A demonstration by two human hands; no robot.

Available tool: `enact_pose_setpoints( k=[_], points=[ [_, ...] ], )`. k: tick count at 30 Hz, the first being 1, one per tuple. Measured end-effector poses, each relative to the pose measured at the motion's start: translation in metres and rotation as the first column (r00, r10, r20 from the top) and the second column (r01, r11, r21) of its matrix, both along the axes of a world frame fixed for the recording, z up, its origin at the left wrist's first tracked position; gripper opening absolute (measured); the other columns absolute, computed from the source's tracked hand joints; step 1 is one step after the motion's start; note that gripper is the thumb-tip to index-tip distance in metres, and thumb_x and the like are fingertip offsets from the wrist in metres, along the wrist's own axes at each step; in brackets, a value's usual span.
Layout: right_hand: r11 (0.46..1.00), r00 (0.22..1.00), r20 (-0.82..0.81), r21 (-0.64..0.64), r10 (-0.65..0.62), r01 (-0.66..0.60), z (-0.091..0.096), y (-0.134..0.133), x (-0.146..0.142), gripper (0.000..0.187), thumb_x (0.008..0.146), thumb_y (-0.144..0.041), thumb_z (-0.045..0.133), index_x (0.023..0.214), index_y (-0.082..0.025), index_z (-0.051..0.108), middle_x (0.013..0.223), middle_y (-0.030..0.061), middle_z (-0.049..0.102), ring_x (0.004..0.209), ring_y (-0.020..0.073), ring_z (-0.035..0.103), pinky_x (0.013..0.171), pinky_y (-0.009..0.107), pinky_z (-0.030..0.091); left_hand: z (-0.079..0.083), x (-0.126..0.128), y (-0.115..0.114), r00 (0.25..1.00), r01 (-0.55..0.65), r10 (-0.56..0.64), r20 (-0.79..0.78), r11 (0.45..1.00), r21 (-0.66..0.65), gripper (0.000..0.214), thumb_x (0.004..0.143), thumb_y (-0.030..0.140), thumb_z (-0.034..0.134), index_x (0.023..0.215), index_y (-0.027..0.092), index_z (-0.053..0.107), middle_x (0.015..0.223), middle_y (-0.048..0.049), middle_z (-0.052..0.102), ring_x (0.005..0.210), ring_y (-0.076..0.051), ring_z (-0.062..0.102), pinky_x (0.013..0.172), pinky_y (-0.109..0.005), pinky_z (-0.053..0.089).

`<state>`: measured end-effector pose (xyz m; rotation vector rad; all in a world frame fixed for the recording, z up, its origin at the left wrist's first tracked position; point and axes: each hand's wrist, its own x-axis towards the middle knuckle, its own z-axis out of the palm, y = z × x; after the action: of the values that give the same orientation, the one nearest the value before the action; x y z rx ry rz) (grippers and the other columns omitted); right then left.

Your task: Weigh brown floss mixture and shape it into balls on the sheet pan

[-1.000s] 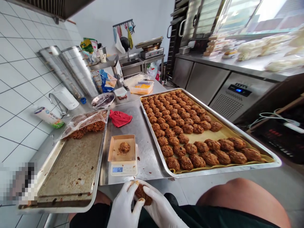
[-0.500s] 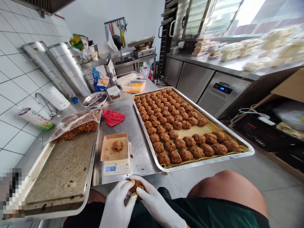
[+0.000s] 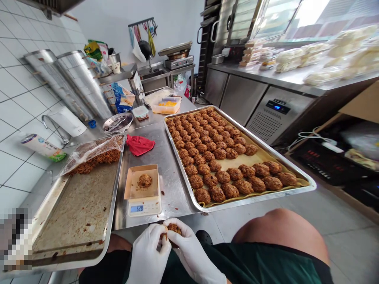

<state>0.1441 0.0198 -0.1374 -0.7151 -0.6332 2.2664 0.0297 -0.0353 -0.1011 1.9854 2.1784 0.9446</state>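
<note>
Left hand [image 3: 149,249] and right hand [image 3: 193,249] have shifted, grip holding one brown ball [image 3: 174,227] near one scale [image 3: 150,208]

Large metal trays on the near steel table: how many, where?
2. The left tray holds brown mixture partly under plastic film; the right tray holds brown balls. Another could be hidden at the cluttered far end of the table.

brown ball [image 3: 174,228] in gloved fingers [image 3: 177,239], digital scale [image 3: 150,208]
</note>
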Motion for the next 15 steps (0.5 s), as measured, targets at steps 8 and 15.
enact_pose_setpoints(
  k=[8, 15],
  points=[
    [0.997, 0.997, -0.049, -0.062, -0.053, 0.05, -0.008, 0.008, 0.006, 0.01, 0.077, -0.013, 0.059, 0.085, -0.017, 0.064, 0.069, 0.0005, 0.062, 0.061, 0.011, 0.051, 0.06, 0.025, 0.032, 0.042, -0.043, 0.012, 0.982, -0.189, 0.186, 0.046, 0.98, 0.069, 0.014, 0.091, 0.029, 0.058, 0.101, 0.025, 0.067, 0.108, -0.0063, 0.069, 0.102, -0.023, 0.066, 0.094, -0.036, 0.051],
    [0.988, 0.994, -0.112, -0.15, 0.018, -0.035, -0.011, 0.003, 0.003, 0.018, 0.071, -0.013, 0.065, 0.088, -0.017, 0.068, 0.077, 0.0026, 0.065, 0.068, 0.0133, 0.056, 0.064, 0.026, 0.038, 0.065, -0.098, 0.079, 0.991, -0.1, 0.1, -0.093, 0.995, 0.012, 0.023, 0.095, 0.024, 0.045, 0.102, 0.023, 0.067, 0.108, -0.0069, 0.066, 0.103, -0.023, 0.064, 0.094, -0.036, 0.049]
  ],
)
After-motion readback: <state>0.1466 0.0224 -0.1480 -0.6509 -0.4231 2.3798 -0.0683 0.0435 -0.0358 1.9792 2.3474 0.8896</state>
